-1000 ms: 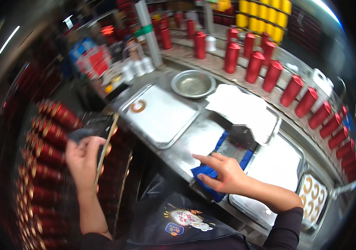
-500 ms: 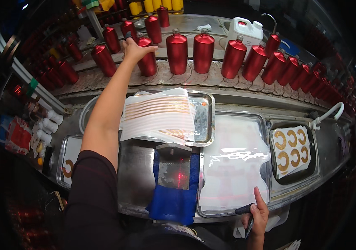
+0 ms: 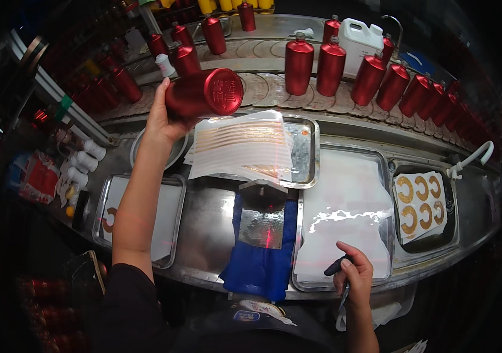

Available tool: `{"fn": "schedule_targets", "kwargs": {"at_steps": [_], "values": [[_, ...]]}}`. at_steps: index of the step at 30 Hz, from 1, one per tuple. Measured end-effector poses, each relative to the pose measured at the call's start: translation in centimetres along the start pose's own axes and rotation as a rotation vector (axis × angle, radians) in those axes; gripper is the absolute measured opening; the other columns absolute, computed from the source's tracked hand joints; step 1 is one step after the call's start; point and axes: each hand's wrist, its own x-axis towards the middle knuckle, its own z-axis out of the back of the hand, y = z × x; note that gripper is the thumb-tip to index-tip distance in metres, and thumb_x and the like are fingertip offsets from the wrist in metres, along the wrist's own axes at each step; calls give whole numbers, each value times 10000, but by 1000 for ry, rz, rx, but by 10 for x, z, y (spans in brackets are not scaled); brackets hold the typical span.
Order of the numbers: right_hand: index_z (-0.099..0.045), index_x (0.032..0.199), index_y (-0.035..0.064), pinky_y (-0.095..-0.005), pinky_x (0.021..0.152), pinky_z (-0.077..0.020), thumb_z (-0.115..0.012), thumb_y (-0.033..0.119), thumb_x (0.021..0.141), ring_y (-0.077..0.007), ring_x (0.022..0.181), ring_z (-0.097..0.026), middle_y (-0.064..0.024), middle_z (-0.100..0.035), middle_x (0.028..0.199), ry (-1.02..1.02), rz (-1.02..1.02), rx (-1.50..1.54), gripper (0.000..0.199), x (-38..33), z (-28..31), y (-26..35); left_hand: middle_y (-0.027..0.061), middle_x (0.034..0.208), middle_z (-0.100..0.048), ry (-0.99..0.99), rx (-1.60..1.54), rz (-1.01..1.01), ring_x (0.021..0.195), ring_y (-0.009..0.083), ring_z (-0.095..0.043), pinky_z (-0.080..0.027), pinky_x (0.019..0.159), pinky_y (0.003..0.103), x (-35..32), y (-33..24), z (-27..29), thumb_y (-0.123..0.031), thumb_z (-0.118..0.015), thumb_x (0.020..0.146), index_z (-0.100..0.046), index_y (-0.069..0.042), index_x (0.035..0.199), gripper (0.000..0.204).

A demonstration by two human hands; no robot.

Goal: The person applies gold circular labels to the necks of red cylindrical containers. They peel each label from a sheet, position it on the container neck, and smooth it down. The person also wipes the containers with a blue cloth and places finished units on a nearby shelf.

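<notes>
above the counter (image 3: pixel 204 229), a red bottle (image 3: pixel 204 93) held sideways.
left hand (image 3: pixel 162 120) has its grip closed round the bottle, over a tray (image 3: pixel 308 154); right hand (image 3: pixel 354 276) grips a dark tool (image 3: pixel 336 266) near the counter's front edge.

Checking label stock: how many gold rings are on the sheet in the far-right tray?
6 gold rings, in two rows of three on the white sheet; none seem hidden.

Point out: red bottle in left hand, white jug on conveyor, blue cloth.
red bottle (image 3: pixel 204 94), head view, on its side wall.
white jug (image 3: pixel 361 36), head view, on its front face.
blue cloth (image 3: pixel 257 267), head view, on its lower half.
</notes>
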Motion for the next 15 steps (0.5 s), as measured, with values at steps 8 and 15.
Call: {"fn": "schedule_targets", "kwargs": {"at_steps": [8,15], "values": [[-616,1315,2,-191,665,-467,-593,52,957,-40,746,-568,-33,-662,979,306,-81,-136,362,4,-78,20,68,1255,-661,-75,-147,55,1181,270,-618,-476,1056,514,-128,10,48,-523,-704,880,-627,-148,1235,522],[-611,1319,0,-197,778,-447,-603,62,973,-31,875,-562,-13,-673,1035,329,55,-195,352,-1,-142,18,94,1141,-694,-153,120,-177,1077,222,-661,-551,964,415,-185,7,63,-363,-752,860,-628,-68,1192,461]]}}
